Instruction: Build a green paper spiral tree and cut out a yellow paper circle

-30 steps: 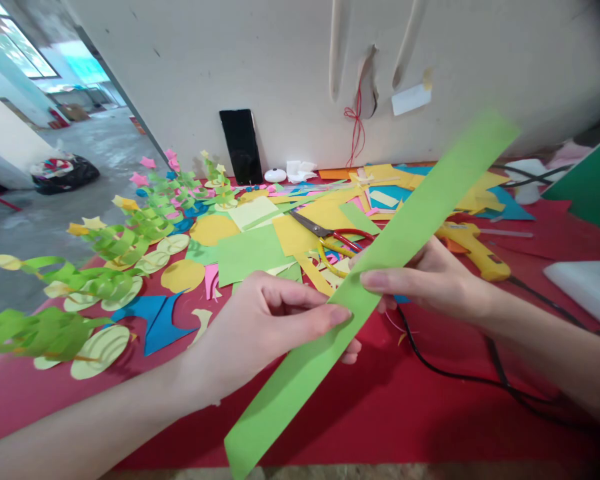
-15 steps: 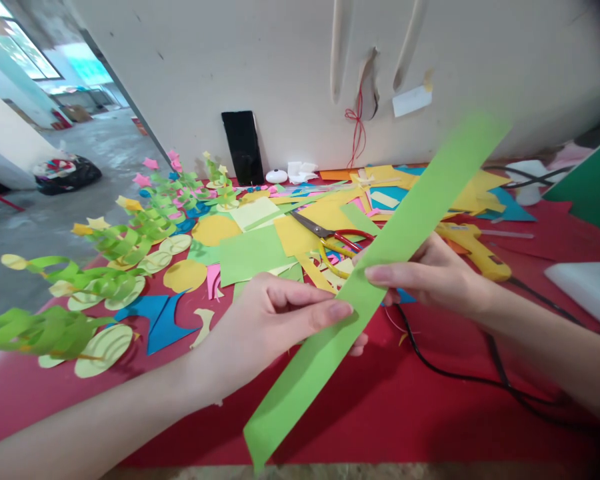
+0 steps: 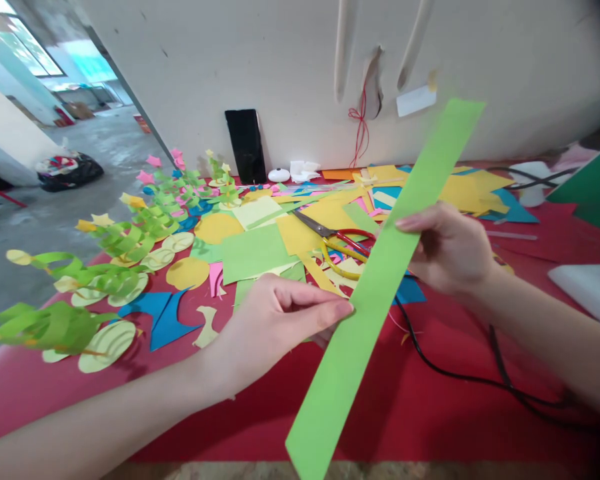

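A long light-green paper strip (image 3: pixel 380 280) runs steeply from the bottom middle up to the upper right, held above the red table (image 3: pixel 430 413). My left hand (image 3: pixel 275 320) pinches its left edge near the middle between thumb and fingers. My right hand (image 3: pixel 447 250) grips the strip higher up on its right edge, fingers curled round it. Red-and-yellow-handled scissors (image 3: pixel 337 243) lie on the paper scraps just behind the strip.
Coloured paper sheets and scraps (image 3: pixel 260 243) cover the table's middle. Green paper spiral trees with stars (image 3: pixel 115 267) stand along the left edge. A black cable (image 3: pixel 460 373) crosses the right side. A black phone (image 3: pixel 245 147) leans on the wall. White foam (image 3: pixel 587 290) lies at the right.
The strip has swung to a steeper angle and its lower end has moved right. My right hand has slid up and right along it, covering the yellow glue gun. My left hand barely moved.
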The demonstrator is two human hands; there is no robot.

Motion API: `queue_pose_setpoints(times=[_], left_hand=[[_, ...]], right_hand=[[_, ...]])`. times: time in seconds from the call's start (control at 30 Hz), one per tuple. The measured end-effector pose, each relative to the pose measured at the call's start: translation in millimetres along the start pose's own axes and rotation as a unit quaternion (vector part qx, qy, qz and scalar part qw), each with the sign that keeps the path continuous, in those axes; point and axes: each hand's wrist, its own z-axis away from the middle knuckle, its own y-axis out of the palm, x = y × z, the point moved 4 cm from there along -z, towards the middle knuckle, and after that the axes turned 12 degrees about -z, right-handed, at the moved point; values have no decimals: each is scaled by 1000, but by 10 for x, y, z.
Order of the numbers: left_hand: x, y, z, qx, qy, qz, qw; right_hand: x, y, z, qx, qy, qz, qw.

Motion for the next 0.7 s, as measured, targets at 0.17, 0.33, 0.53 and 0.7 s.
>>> queue_pose_setpoints(times=[0.17,0.33,0.53,0.7], left_hand=[[98,34,-59,36,-31,59,997],[154,68,-95,53,-12,188,981],[151,-28,-117,-50,13,176,983],[124,-76,-109,-93,25,92,991]], right_hand=[[78,-52,-50,-31,0,-12,999],[-39,14,8,8,25,9,1000],[-227,92,129,92,42,90,991],[-211,232,226,156,-13,122,980]])
